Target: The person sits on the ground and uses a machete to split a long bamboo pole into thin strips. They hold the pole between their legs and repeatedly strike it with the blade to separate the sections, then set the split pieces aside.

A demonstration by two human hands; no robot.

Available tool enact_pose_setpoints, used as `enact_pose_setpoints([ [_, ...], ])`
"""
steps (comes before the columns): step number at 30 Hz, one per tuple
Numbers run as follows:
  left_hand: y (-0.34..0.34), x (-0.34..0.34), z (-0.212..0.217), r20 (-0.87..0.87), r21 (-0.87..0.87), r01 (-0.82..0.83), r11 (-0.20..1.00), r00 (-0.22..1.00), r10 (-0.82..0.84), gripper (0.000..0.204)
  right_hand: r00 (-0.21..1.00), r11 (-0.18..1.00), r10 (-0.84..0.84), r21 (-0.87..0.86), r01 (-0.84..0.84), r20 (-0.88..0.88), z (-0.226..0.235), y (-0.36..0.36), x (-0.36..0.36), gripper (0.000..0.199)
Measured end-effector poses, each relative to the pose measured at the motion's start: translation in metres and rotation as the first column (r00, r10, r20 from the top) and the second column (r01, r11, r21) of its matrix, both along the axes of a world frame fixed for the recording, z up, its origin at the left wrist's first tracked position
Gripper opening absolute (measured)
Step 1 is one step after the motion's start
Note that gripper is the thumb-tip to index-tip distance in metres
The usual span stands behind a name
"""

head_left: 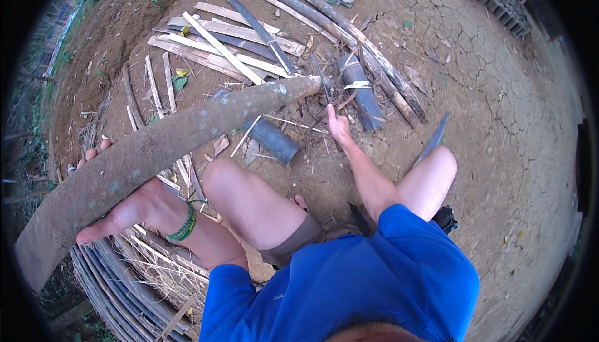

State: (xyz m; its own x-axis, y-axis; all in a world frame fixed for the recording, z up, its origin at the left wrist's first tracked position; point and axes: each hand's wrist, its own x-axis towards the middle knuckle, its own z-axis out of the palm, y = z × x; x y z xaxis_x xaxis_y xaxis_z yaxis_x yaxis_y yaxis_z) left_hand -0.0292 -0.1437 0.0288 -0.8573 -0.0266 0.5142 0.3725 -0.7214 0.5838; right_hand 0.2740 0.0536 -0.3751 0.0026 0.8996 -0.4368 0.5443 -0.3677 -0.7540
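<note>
A long, slightly curved log (156, 139) with brown bark slants across the left half, from the lower left up to the middle. Under it, my left hand (138, 206) grips the log, thumb on the near side and fingertips showing past the far side. The log's far end is pale and cut. Right beside that end stands the thin dark blade of a machete (324, 87). My right hand (339, 127) is closed round its handle. Whether the blade touches the wood, I cannot tell.
Dark round wood sections (274, 141) lie on the dirt ahead of my knees, one (362, 102) with a white band. Beyond are split slats (218, 48) and long poles (374, 55). A grey pointed blade (435, 139) rests by my right knee. Bundled poles (118, 286) lie lower left.
</note>
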Motion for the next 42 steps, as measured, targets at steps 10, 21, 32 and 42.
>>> enact_pose_setpoints([
  [10, 0.010, 0.006, 0.012, 0.060, -0.149, -0.168, 0.974, 0.982, 0.178, 0.104, 0.990, 0.995, 0.078, 0.076, -0.069, -0.121, 0.002, -0.006, -0.023, 0.077],
  [21, 0.012, -0.009, 0.004, 0.064, -0.187, -0.137, 0.973, 0.986, 0.152, 0.103, 0.988, 0.997, 0.060, -0.055, -0.053, 0.140, -0.030, 0.017, -0.004, 0.084],
  [32, -0.014, -0.037, 0.004, 0.005, -0.199, -0.153, 0.968, 0.988, 0.157, 0.101, 0.971, 0.976, 0.213, -0.059, -0.208, 0.106, 0.019, 0.010, -0.042, 0.085],
  [42, 0.007, 0.004, 0.018, 0.018, -0.232, -0.239, 0.943, 0.968, 0.250, 0.091, 0.991, 0.974, 0.127, -0.187, -0.130, -0.030, -0.021, 0.018, -0.015, 0.089],
])
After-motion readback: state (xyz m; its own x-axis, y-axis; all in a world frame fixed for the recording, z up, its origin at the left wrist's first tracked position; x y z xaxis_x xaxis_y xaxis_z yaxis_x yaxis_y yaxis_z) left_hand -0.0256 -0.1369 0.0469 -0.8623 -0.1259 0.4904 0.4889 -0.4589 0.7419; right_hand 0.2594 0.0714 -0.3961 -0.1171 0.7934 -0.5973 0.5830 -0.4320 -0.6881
